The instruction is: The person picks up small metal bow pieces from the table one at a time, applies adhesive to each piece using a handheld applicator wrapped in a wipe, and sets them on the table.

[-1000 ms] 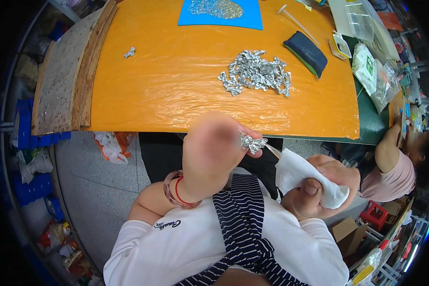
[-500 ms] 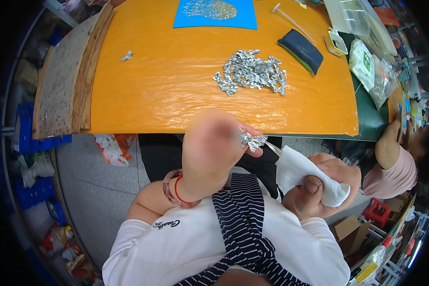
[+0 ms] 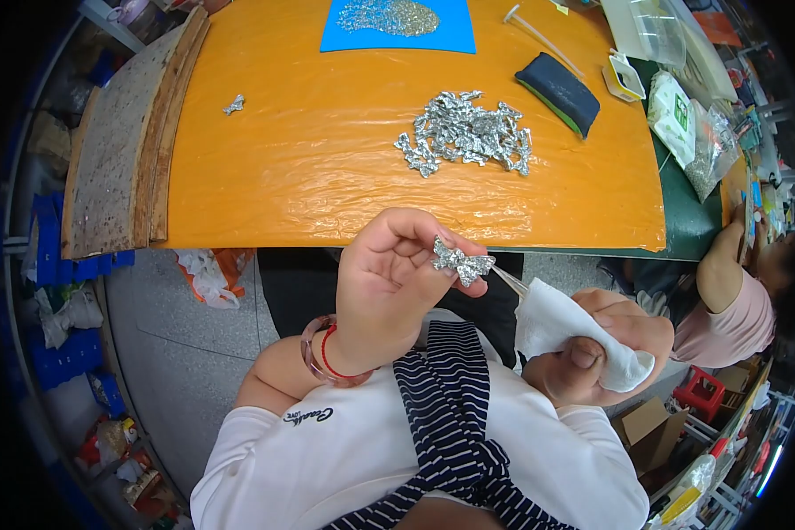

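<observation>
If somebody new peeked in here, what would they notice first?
Probably the bright orange tabletop, with a heap of shiny silver pieces right of its middle. Next, perhaps the sparkly silver piece pinched in the left hand, near the tabletop's front edge, and the white tissue gripped in the right hand.

- The folded white tissue [image 3: 548,325] in the right hand [image 3: 638,329] hides the handle of the slim, pointed metal tool [image 3: 509,281].
- The shiny silver bow-shaped piece [image 3: 465,265] covers part of the left hand [image 3: 396,276].
- The top edge cuts off the flat blue rectangular board [image 3: 458,37]; its glittering grains [image 3: 389,18] are too small to count.
</observation>
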Demonstrator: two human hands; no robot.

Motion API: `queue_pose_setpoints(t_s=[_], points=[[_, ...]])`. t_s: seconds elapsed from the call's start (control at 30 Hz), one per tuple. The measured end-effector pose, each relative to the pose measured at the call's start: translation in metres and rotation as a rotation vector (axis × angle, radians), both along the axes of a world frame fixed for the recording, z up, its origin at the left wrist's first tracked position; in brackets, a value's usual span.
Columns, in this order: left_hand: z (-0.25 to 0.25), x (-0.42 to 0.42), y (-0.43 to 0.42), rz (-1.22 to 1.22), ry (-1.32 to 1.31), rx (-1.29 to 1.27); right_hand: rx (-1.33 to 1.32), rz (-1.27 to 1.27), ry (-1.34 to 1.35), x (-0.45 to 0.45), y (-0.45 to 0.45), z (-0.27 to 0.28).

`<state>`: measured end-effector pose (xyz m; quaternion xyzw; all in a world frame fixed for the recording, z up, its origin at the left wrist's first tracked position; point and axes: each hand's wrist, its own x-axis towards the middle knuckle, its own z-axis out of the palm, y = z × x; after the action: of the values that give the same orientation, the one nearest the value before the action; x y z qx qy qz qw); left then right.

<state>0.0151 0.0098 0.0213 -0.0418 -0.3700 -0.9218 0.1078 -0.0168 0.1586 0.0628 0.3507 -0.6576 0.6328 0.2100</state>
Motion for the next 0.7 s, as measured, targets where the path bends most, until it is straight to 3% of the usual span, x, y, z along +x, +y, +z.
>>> queue_pose_setpoints(t_s=[0.2,0.27,0.6,0.7], points=[[0.0002,-0.0001,0.0003,-0.007,-0.013,0.017,0.116,0.001,-0.024,0.0003,0.0009,0.0016],[-0.0002,0.0000,-0.0002,-0.013,-0.008,0.026,-0.058,-0.055,-0.068,0.0031,-0.0023,-0.0023],[0.0027,0.0003,0.0012,-0.044,-0.094,0.068,-0.073,-0.072,-0.075,0.0035,-0.0012,0.0007],[0.0023,-0.0001,0.0020,-0.044,-0.094,0.069,0.050,-0.026,-0.086,0.0035,0.0042,-0.0002]])
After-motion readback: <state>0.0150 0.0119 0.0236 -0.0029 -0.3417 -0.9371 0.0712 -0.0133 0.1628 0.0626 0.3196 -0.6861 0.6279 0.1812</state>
